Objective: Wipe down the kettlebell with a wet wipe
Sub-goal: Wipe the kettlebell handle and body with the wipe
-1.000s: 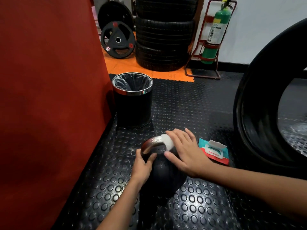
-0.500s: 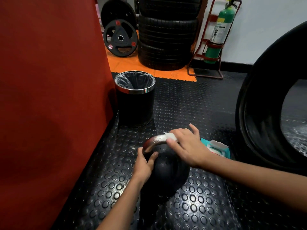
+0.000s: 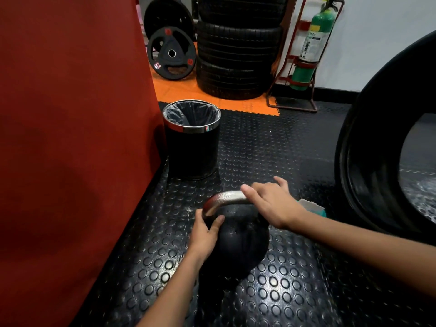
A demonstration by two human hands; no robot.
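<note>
A big red pad [image 3: 70,138] fills the left of the scene, an upright black tyre [image 3: 368,175] the right, and between them studded black floor matting [image 3: 271,291] runs to a lined bin [image 3: 192,140] farther back. On the matting, near and central, stands the black kettlebell [image 3: 238,246], upright, its bare metal handle [image 3: 224,199] arching over the top. The left hand [image 3: 204,234] braces the left shoulder of the bell, fingers together and curled against the handle's left leg. The right hand [image 3: 271,206] lies over the handle's right end, fingers loosely spread and reaching far; the wet wipe is not visible, and whether the palm presses it onto the metal cannot be told. A teal wipe pack [image 3: 312,207] lies just right of the bell, partly hidden by the wrist.

The step in hand looks like cleaning the handle. To do it well, the person should probably wrap the wipe around the bar and draw it along the full arch, with the left hand bracing the bell against rocking, then move down to the round body.
</note>
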